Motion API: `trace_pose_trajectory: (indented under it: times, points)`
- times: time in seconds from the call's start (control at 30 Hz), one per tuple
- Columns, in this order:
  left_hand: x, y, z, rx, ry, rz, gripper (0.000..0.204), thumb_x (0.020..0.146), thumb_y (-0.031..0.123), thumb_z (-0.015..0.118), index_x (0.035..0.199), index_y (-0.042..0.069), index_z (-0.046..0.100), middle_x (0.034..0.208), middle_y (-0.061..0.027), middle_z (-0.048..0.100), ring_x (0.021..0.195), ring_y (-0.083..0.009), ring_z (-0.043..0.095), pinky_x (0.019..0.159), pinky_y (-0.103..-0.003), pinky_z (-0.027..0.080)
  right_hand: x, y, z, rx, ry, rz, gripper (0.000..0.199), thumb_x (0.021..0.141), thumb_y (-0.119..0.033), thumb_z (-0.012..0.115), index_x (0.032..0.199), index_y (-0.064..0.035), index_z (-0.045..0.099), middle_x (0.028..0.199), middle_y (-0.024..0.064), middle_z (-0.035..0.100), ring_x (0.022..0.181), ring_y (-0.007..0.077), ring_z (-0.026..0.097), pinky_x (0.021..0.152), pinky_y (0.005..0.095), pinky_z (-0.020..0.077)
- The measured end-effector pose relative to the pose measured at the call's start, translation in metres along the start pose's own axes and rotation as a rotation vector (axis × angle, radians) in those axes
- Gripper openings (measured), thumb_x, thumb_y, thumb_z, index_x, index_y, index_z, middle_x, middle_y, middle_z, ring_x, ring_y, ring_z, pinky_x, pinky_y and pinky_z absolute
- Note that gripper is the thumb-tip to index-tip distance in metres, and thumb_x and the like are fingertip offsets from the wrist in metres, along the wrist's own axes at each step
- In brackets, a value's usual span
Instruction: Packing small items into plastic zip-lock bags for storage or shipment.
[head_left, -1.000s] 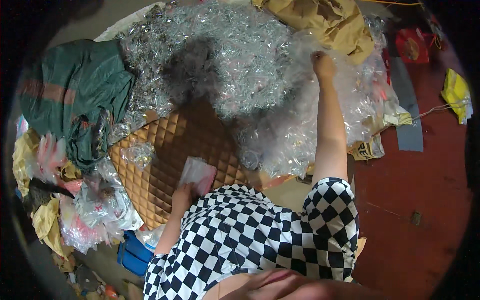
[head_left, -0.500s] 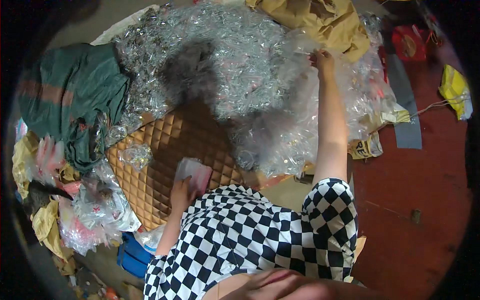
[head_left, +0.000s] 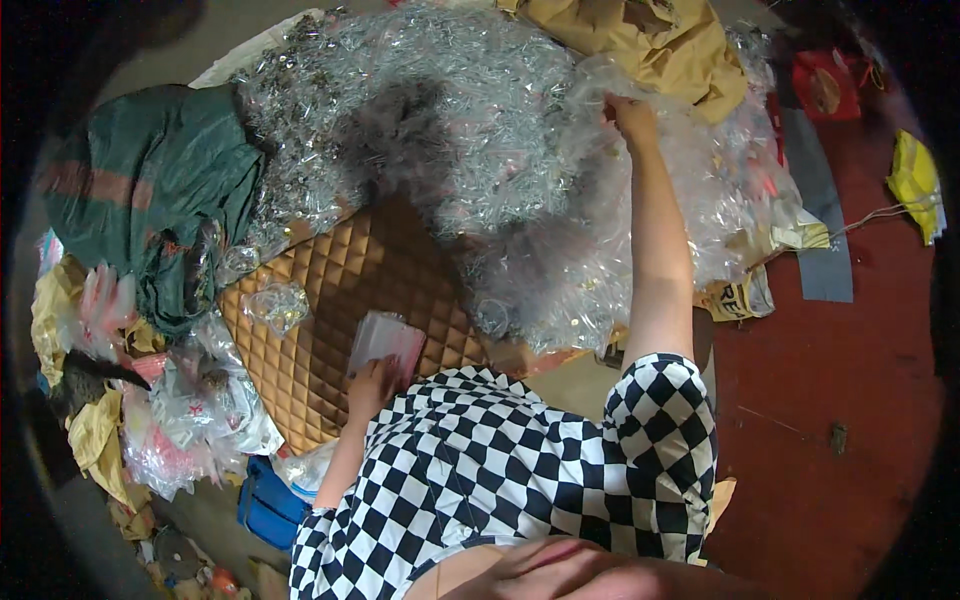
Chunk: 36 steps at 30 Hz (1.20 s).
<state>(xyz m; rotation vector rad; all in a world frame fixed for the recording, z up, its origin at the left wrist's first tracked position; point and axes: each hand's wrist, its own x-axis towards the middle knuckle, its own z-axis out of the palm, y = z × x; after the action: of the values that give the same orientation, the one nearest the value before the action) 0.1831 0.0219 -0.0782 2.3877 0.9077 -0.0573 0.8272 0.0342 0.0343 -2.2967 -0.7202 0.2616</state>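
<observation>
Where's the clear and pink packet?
The packet is a little left of centre in the head view, over the quilted mat, at the left hand.

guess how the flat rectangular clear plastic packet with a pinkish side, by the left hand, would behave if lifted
The packet would probably feel light, as it looks thin. It may be slippery, given its smooth plastic surface. It seems unlikely to roll, being flat and square-cornered, with the left hand at its near edge.

Dark shadows cross the quilted mat [head_left: 318,350] and glinting plastic pile [head_left: 495,130], while the corners are black.
</observation>
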Motion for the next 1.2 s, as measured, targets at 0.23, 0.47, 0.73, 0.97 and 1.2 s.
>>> trace_pose_trajectory:
  times: [0.23,0.47,0.73,0.97,1.2]
  points:
    - [0.124,0.093,-0.074,-0.312,0.169,0.127,0.023,0.089,0.023,0.063,0.103,0.005,0.064,0.093,-0.0168,0.065,0.086,-0.0362,0.063,0.075,-0.044,0.05,-0.008,0.013,0.0,0.344,-0.209,-0.108,0.033,0.092,-0.035,0.059,0.077,-0.0071,0.068,0.07,0.0026,0.067,0.054,0.0071,0.046,0.05,0.0233,0.0357]
    - [0.342,0.241,-0.089,-0.33,0.369,0.419,0.03,0.092,0.032,0.059,0.088,0.003,0.063,0.084,-0.0184,0.066,0.075,-0.0388,0.065,0.066,-0.046,0.05,-0.01,0.027,0.005,0.345,-0.237,-0.243,0.029,0.09,-0.025,0.061,0.071,-0.0031,0.068,0.066,0.003,0.064,0.063,0.011,0.057,0.062,0.0275,0.0432]
    - [0.457,0.319,-0.065,-0.002,0.378,0.305,0.043,0.086,0.044,0.057,0.088,0.001,0.065,0.074,-0.0203,0.066,0.072,-0.0378,0.068,0.064,-0.045,0.054,0.002,0.044,0.01,0.496,-0.248,-0.166,0.023,0.088,-0.021,0.06,0.077,-0.0044,0.071,0.067,0.0025,0.064,0.062,0.0097,0.057,0.062,0.0255,0.043]
    - [0.455,0.337,-0.06,-0.225,0.478,0.58,0.026,0.085,0.032,0.058,0.09,0.008,0.066,0.08,-0.0175,0.067,0.074,-0.0374,0.066,0.062,-0.044,0.053,0.031,0.039,0.016,-0.362,-0.025,-0.348,0.032,0.083,-0.031,0.057,0.081,-0.0021,0.071,0.081,0.019,0.069,0.072,0.0343,0.067,0.067,0.0434,0.0508]
    - [0.429,0.281,-0.051,-0.561,0.173,0.575,0.016,0.09,0.022,0.059,0.098,0.009,0.062,0.085,-0.0151,0.065,0.074,-0.0342,0.063,0.07,-0.042,0.051,0.043,0.046,0.013,-0.696,0.065,-0.349,0.035,0.086,-0.037,0.058,0.092,-0.0043,0.072,0.088,0.0191,0.069,0.085,0.0365,0.067,0.068,0.0455,0.0507]
